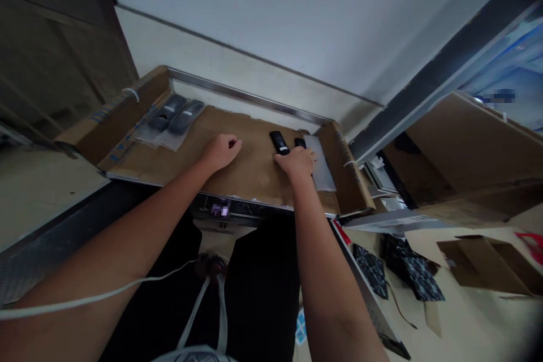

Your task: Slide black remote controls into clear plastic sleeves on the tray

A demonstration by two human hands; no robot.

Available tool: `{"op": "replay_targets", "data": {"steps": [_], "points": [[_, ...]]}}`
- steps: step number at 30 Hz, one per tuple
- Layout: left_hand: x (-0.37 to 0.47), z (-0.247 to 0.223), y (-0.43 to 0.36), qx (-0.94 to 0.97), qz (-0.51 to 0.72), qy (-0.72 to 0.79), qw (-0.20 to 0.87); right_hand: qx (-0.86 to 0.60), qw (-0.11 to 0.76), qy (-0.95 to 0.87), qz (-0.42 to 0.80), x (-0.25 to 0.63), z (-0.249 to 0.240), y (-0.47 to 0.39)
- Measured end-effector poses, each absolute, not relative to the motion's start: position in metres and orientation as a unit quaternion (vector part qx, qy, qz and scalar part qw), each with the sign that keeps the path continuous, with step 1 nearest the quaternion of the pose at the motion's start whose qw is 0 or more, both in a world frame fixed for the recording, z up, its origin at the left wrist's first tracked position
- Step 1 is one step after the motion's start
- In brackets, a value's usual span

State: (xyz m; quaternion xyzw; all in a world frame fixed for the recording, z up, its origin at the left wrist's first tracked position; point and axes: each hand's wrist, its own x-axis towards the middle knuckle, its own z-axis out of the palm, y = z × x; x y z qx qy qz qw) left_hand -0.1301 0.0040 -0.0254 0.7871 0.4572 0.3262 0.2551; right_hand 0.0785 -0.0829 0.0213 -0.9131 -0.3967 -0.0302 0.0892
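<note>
My left hand [222, 151] rests on the cardboard-lined tray [237, 178], its fingers curled in; whether anything is inside them is hidden. On the right, my right hand [297, 162] lies over a black device [300, 142], whose top end shows beyond the fingers. Just left of it is another black device [279, 142] with a small white label, its lower end near my right thumb. A clear plastic bag [320, 165] lies flat beside my right fingers. Two dark devices in clear bags [182, 117] lie at the tray's left end.
Cardboard flaps stand up at both tray ends, with a pale wall [254, 76] behind. To the right are a large open cardboard box [479, 147], a smaller box [487, 263] and dark patterned bags [418, 274] on the floor. A white cord [106, 294] crosses my left forearm.
</note>
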Motion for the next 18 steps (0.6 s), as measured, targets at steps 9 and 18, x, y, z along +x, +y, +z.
{"op": "replay_targets", "data": {"steps": [9, 18], "points": [[-0.132, -0.024, 0.003, 0.784, 0.335, 0.459, 0.249, -0.870, 0.065, -0.477, 0.109, 0.077, 0.022, -0.062], [-0.130, -0.027, 0.005, 0.779, 0.342, 0.455, 0.262, -0.856, 0.115, -0.499, -0.068, 0.117, 0.063, -0.126]]}}
